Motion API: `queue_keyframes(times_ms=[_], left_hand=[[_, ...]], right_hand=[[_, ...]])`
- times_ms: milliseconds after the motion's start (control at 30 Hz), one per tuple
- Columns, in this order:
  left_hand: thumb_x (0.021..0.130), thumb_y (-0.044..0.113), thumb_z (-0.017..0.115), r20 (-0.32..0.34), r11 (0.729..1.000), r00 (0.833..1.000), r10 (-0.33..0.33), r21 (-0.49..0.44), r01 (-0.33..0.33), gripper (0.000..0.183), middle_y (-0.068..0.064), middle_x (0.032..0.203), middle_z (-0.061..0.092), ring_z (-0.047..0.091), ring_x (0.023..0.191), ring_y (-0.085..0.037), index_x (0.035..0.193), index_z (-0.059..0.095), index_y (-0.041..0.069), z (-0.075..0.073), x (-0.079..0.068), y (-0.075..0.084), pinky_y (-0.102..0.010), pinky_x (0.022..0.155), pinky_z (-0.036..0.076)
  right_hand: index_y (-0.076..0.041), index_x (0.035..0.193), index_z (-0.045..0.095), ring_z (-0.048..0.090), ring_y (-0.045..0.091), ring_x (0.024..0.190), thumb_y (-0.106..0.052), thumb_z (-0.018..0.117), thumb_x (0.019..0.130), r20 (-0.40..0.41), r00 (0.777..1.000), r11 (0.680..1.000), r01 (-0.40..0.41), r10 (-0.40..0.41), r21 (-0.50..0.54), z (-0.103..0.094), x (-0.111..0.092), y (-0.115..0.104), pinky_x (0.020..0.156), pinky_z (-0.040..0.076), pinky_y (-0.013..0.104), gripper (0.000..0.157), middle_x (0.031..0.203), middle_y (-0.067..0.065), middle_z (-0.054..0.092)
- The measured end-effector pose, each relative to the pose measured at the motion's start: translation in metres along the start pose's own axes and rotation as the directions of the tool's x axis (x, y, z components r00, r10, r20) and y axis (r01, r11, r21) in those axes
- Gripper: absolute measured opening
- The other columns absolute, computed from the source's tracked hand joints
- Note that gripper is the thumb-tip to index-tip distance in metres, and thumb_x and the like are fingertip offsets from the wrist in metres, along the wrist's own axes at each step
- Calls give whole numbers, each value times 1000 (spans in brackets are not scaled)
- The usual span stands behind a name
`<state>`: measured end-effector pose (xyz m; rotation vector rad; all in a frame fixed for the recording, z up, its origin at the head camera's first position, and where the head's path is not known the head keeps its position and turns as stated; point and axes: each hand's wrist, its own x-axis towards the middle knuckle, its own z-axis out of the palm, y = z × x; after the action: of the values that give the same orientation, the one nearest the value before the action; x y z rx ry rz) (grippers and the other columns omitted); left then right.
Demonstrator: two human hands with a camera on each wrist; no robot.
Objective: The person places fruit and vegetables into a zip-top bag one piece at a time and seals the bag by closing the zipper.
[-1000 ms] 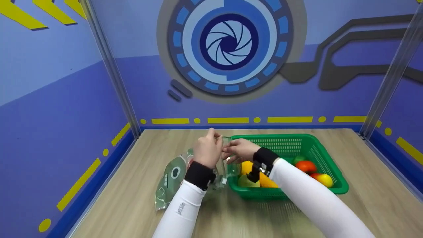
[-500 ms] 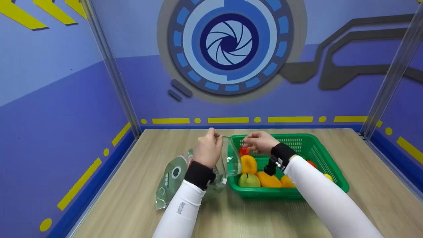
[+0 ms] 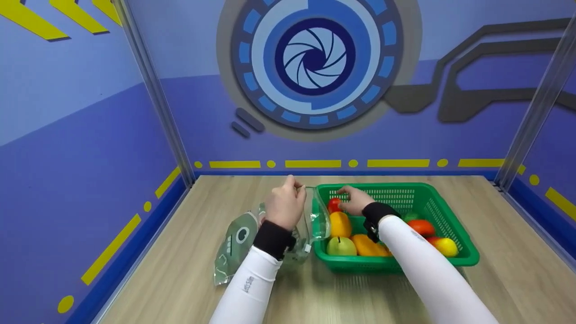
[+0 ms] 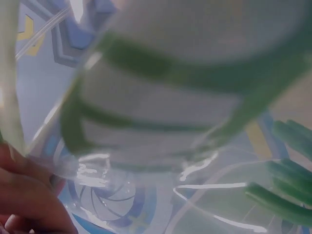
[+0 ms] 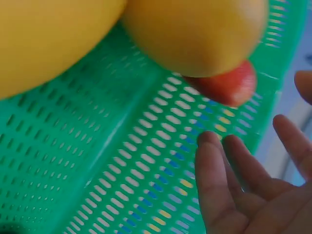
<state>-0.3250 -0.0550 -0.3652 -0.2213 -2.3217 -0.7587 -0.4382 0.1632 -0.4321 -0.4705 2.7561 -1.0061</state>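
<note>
My left hand (image 3: 284,204) pinches the upper edge of a clear zip bag (image 3: 240,238) printed with a green cartoon face. The bag's mouth points right, against the basket's left rim. In the left wrist view the fingers (image 4: 31,202) are at the lower left and the see-through film fills much of the picture. My right hand (image 3: 357,201) is over the left part of a green basket (image 3: 405,261), fingertips close to a small red fruit (image 3: 334,205). From the right wrist, its fingers (image 5: 212,170) appear spread, apart from the red fruit (image 5: 236,87), with nothing held.
An orange-yellow fruit (image 3: 340,224), a green pear (image 3: 341,247) and a mango-like fruit (image 3: 368,245) lie in the basket's left half. Toward its right end are an orange-red fruit (image 3: 421,228) and a yellow-red one (image 3: 446,247). The wooden table (image 3: 171,265) has blue patterned walls around it.
My right hand has moved right from the bag's mouth into the basket, then slightly lower beside the red fruit. The left hand keeps its pinch on the bag in nearly the same place.
</note>
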Motion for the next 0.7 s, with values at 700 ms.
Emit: queue_keyframes(times_ms=[700], left_hand=[[96,14,69,-26,999,1000,17,31,-16,9,-7,65,67,57,49,-19,92,64,9,4,0,-4,-27,46,38]], right_hand=[[1,120,50,60,30,87,-21,71,98,-92,995,986,-50,35,-162,16,18,4,79,51,41,37,107,23,66]])
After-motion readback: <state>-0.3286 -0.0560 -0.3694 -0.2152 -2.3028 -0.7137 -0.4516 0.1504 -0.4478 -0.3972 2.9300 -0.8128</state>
